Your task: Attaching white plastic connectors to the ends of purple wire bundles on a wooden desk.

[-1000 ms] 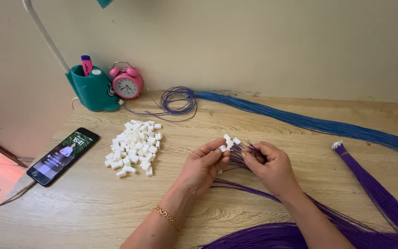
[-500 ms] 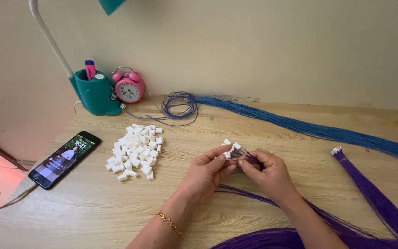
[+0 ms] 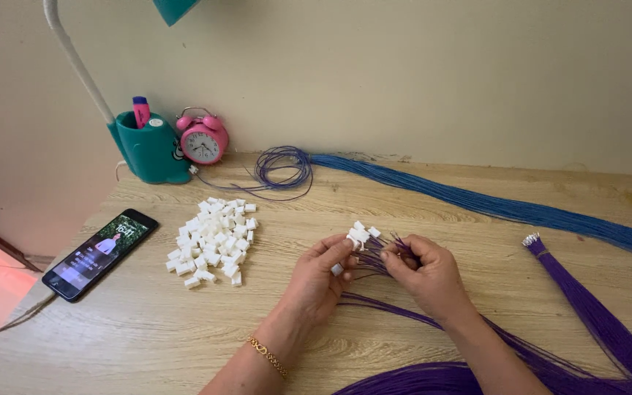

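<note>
My left hand (image 3: 320, 278) pinches small white plastic connectors (image 3: 358, 235) fitted on the ends of thin purple wires (image 3: 374, 257). My right hand (image 3: 427, 272) grips the same bunch of purple wires just behind the connectors. The wires trail from both hands toward the bottom right of the wooden desk (image 3: 140, 336). To the left of my left hand lies a pile of loose white connectors (image 3: 213, 239).
A long blue wire bundle (image 3: 506, 208) runs along the back to a coil (image 3: 284, 168). Another purple wire bundle (image 3: 587, 307) lies at right. A phone (image 3: 100, 252) with a cable sits at left. A teal lamp base with pen holder (image 3: 151, 150) and pink alarm clock (image 3: 202, 139) stand by the wall.
Both hands have shifted slightly with the wire bunch, staying together over the desk. The view has tilted a little.
</note>
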